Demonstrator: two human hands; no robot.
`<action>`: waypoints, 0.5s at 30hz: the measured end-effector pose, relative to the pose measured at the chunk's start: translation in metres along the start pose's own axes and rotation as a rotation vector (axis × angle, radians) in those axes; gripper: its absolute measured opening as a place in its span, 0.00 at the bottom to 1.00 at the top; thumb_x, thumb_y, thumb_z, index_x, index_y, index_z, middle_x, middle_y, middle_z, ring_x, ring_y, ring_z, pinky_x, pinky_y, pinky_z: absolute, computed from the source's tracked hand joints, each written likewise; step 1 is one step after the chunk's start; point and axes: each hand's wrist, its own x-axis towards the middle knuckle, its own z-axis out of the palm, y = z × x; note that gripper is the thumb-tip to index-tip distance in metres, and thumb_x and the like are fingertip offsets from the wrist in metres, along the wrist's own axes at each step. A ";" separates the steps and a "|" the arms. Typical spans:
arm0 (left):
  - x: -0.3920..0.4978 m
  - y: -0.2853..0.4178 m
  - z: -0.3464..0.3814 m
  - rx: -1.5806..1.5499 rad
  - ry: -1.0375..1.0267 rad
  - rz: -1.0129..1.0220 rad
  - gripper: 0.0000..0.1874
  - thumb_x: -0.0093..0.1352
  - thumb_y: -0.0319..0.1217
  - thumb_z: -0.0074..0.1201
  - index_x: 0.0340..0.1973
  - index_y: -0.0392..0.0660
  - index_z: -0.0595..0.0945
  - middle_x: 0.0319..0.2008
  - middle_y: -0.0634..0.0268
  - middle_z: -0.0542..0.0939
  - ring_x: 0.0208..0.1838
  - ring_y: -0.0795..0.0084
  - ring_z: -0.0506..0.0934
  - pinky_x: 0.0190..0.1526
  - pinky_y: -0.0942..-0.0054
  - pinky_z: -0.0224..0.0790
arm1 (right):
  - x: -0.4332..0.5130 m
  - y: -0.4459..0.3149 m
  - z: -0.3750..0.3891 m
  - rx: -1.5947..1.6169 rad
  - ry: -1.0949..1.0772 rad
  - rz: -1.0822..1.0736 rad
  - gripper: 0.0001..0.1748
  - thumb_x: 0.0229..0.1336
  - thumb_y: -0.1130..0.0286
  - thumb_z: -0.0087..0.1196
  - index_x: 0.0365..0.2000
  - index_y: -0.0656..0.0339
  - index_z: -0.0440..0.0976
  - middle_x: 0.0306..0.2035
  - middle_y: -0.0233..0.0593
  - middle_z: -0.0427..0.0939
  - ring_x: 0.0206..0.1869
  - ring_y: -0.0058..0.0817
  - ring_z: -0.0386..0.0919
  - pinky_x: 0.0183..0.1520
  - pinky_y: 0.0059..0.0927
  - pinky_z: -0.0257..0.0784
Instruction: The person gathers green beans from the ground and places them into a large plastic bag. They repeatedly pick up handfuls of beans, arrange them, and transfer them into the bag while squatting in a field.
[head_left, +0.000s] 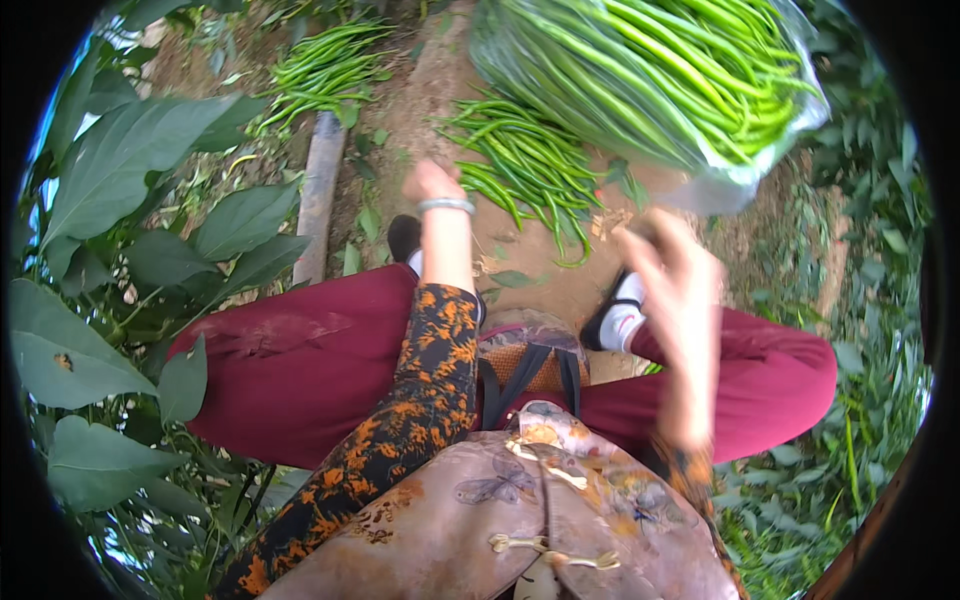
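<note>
Long green chili peppers (529, 154) lie in a loose pile on the bare soil before me. My left hand (433, 180), with a bangle (446, 205) at the wrist, is at the left edge of this pile; its fingers are curled and hard to make out, so whether it holds anything is unclear. My right hand (667, 244), blurred, is raised to the right of the pile with fingers apart and nothing visible in it. Beyond it lies a large clear plastic bag (720, 184) filled with green chili peppers (675, 67), its open side facing right.
Another pile of green chilies (322, 71) lies at the upper left, by the end of a grey board or strip (319, 199). Leafy plants (112, 172) crowd the left side, and more foliage (877, 247) lines the right. My bent knees and shoes flank the soil.
</note>
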 end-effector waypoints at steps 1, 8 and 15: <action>0.004 -0.010 -0.011 0.008 0.086 -0.114 0.02 0.67 0.22 0.46 0.31 0.38 0.73 0.21 0.54 0.74 0.19 0.59 0.74 0.19 0.62 0.68 | 0.040 0.006 0.061 -0.041 -0.108 0.006 0.15 0.57 0.64 0.62 0.30 0.68 0.74 0.31 0.53 0.80 0.30 0.49 0.79 0.36 0.43 0.73; -0.016 -0.043 -0.065 0.192 0.303 -0.288 0.12 0.74 0.34 0.47 0.45 0.37 0.76 0.34 0.55 0.80 0.29 0.58 0.80 0.27 0.61 0.73 | 0.090 0.075 0.289 -0.582 -0.241 -0.396 0.20 0.53 0.61 0.64 0.36 0.67 0.72 0.35 0.51 0.81 0.36 0.54 0.81 0.39 0.51 0.78; -0.021 -0.021 -0.074 0.115 -0.267 -0.397 0.37 0.73 0.52 0.56 0.66 0.38 0.66 0.61 0.43 0.74 0.56 0.52 0.78 0.56 0.52 0.73 | 0.096 0.079 0.260 -0.080 -0.440 -0.222 0.24 0.59 0.61 0.58 0.44 0.67 0.61 0.26 0.60 0.78 0.34 0.55 0.81 0.40 0.55 0.77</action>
